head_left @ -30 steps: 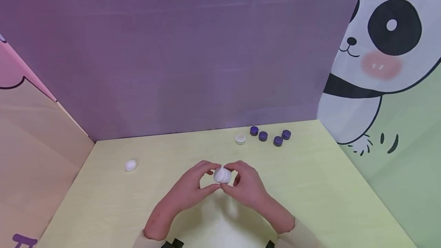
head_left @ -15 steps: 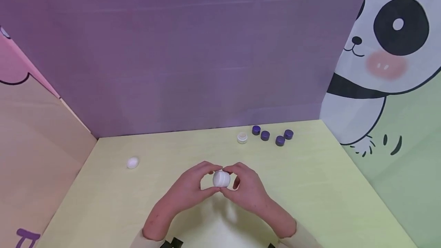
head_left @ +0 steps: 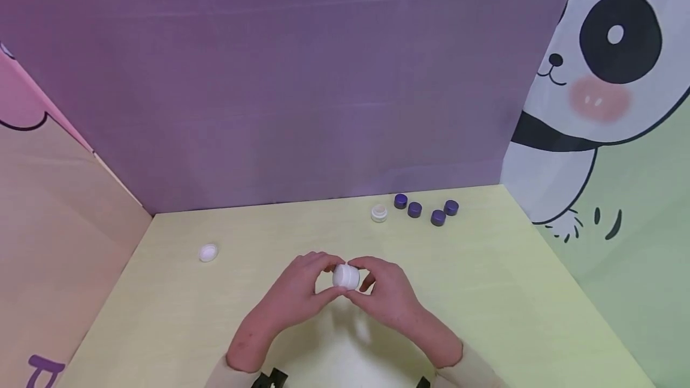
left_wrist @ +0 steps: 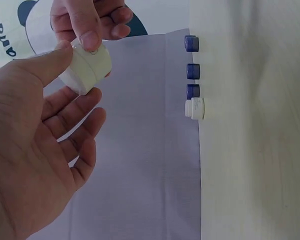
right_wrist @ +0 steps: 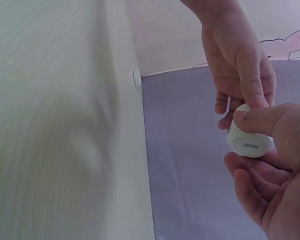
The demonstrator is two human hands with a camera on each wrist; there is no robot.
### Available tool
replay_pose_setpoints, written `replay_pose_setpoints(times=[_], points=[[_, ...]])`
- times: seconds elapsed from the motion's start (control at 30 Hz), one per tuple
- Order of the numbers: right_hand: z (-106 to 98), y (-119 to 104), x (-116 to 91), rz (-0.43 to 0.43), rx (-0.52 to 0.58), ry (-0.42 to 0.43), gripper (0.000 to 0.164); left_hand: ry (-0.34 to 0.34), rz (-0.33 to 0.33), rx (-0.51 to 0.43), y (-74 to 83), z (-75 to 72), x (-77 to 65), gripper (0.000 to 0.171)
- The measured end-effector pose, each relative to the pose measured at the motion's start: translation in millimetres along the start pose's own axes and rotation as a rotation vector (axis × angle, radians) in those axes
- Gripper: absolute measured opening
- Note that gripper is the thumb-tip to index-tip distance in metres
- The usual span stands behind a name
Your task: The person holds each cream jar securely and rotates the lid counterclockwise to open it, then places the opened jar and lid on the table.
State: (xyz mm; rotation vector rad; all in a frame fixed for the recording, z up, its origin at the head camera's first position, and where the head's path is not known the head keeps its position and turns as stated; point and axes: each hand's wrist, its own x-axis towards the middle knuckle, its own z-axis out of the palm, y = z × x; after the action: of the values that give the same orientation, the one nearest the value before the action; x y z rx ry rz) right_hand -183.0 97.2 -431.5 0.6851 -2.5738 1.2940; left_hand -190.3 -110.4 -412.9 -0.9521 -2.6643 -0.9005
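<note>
Both hands [head_left: 297, 289] [head_left: 390, 293] round a white jar [head_left: 346, 277] — apparently lidded

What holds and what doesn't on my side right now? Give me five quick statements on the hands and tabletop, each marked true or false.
1. The left grip and right grip both hold the same white container. True.
2. Four purple caps are on the table. True.
3. The white container rests on the table. False: it is held up above it.
4. A white stepped piece stands left of the purple caps. True.
5. Nothing lies on the table's left side. False: a white disc lies there.
</note>
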Motion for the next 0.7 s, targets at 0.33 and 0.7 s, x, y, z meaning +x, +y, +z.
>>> replay_pose_setpoints(times=[0.33,0.7], points=[[1.2,1.6,0.0,-0.015,-0.071,0.046,0.037,0.105,-0.064,0.145,0.6,-1.0,0.1,0.054],[0.3,3.6,2.1,0.013,-0.012,0.028,0.039,0.091,0.147,0.052,-4.3,-4.2,1.3,0.048]])
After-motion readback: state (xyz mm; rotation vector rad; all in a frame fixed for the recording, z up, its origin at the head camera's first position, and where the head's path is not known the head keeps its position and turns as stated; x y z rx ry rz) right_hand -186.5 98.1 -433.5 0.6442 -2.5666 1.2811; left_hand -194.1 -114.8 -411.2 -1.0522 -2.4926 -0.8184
